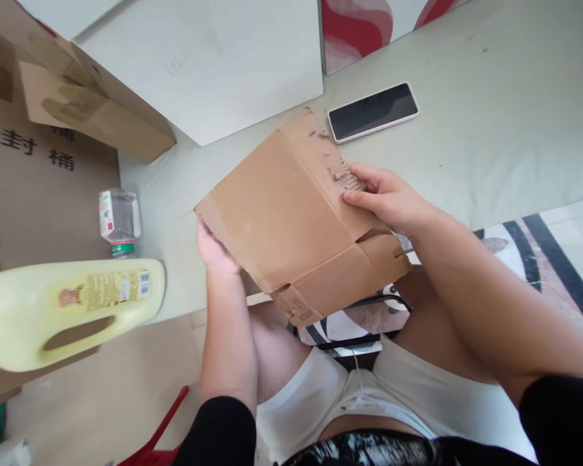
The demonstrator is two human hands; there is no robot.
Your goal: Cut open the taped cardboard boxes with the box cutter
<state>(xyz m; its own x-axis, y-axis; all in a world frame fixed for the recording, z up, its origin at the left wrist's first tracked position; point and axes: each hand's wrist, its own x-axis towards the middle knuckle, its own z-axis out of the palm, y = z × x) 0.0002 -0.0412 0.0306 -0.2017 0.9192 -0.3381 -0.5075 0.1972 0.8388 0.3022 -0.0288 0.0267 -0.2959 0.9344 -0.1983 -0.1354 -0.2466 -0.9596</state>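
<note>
The cardboard [282, 207] is held over the table's [495, 129] near edge, close to the phone [374, 111]. The right hand [381, 194] pinches its ragged side, thumb on top; the left hand [217, 251] is partly underneath, its finger positions impossible to tell. One side is already torn; the near flap remains attached.
</note>
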